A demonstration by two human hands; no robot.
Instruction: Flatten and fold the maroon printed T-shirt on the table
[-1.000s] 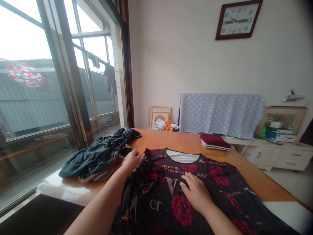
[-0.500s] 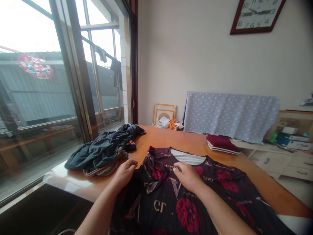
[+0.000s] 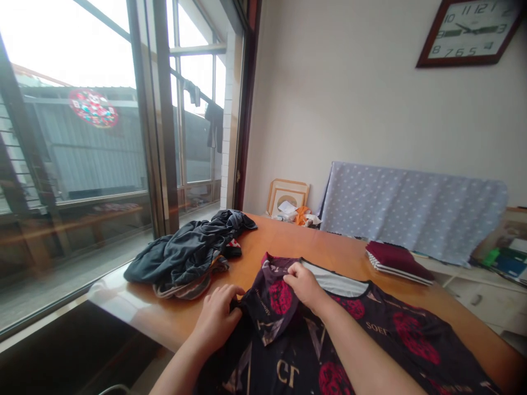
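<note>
A black shirt [image 3: 296, 340] with dark red lion-like prints and pale lettering lies spread on the table in front of me, its light grey inner neckline facing away. The left side of it is folded inward over the front. My left hand [image 3: 218, 315] is closed on the shirt's left edge, thumb and fingers pinching the dark cloth. Near the neckline, my right hand [image 3: 307, 285] pinches the folded-over part between thumb and fingers.
A heap of dark clothes [image 3: 185, 252] lies at the table's left by the window. Folded maroon and striped cloth [image 3: 395, 260] sits at the right. Behind the wooden table [image 3: 284, 233] hangs a grey dotted cloth [image 3: 411, 206], with picture frames [image 3: 288, 195] leaning by the wall.
My view has turned left. My right hand has moved toward the folded part beside the neckline and pinches it. My left hand has come down onto the shirt's left edge.
</note>
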